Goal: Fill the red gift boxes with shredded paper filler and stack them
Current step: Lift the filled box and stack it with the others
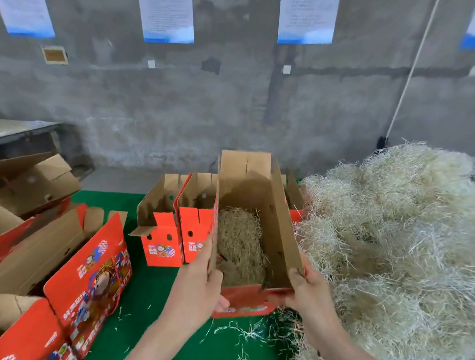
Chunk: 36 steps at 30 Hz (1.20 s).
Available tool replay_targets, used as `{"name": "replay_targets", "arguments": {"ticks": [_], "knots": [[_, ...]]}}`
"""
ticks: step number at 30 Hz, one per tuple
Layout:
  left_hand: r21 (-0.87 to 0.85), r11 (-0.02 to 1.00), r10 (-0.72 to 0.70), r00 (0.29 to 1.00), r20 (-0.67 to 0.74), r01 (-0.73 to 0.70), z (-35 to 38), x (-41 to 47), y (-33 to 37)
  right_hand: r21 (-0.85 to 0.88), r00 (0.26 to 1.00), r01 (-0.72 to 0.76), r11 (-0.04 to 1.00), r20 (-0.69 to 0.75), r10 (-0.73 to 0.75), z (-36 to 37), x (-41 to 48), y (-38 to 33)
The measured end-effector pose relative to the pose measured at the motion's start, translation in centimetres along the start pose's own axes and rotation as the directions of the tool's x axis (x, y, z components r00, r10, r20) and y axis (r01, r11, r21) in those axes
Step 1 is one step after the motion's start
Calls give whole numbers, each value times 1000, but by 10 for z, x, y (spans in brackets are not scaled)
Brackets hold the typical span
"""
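Over green matting [161, 309] you are clamping your left hand [201, 287] and right hand [307, 289] on opposite walls of the filled red gift box [246, 301] at 6 o'clock, likely carrying it next to the standing boxes [165, 240] at its 10 o'clock.

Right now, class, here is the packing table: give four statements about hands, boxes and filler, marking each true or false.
1. The left hand and right hand both grip the open red box. True.
2. That box is empty. False: shredded paper filler lies inside it.
3. A loose filler pile lies to the box's right. True.
4. The table cover is blue. False: it is green.
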<state>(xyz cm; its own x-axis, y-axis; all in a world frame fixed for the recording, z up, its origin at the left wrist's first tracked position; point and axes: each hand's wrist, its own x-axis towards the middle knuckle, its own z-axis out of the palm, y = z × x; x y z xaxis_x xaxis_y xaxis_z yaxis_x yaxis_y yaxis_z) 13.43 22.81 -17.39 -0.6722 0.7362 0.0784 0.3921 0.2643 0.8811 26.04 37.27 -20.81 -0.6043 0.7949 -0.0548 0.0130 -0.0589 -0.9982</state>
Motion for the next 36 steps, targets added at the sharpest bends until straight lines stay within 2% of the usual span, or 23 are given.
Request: {"name": "replay_targets", "arguments": {"ticks": [4,9,15,21,24,27,29,31,33,35,36], "knots": [[-138,976,163,985,-61,-170,-1,73,43,45,981,186,982,-63,-183,-11,57,-64],[-259,950,181,983,9,-173,12,162,64,-15,941,306,952,-147,-305,-19,131,-98],[-341,932,153,986,59,-124,34,229,71,-96,929,308,946,-185,-321,-31,197,-106],[-341,937,108,990,89,-72,49,274,70,-60,951,242,968,-185,-249,-35,247,-99],[-305,952,14,988,154,34,55,289,66,-105,962,211,972,-152,-225,-37,266,-88],[-181,980,-54,984,172,85,62,298,63,-201,969,134,970,-177,-171,-38,278,-78],[-114,990,-67,982,177,88,68,302,62,-430,937,182,884,-197,-288,-39,282,-72],[-100,990,-74,979,190,95,75,304,59,-639,907,283,715,-63,-416,-39,284,-67],[-78,993,-66,977,205,83,81,305,55,-753,937,276,597,74,-341,-35,287,-63],[-51,997,-45,976,211,57,84,305,52,-796,964,220,563,90,-250,-30,289,-58],[-44,998,-37,978,203,47,84,305,50,-801,963,217,558,83,-256,-28,289,-56]]}}
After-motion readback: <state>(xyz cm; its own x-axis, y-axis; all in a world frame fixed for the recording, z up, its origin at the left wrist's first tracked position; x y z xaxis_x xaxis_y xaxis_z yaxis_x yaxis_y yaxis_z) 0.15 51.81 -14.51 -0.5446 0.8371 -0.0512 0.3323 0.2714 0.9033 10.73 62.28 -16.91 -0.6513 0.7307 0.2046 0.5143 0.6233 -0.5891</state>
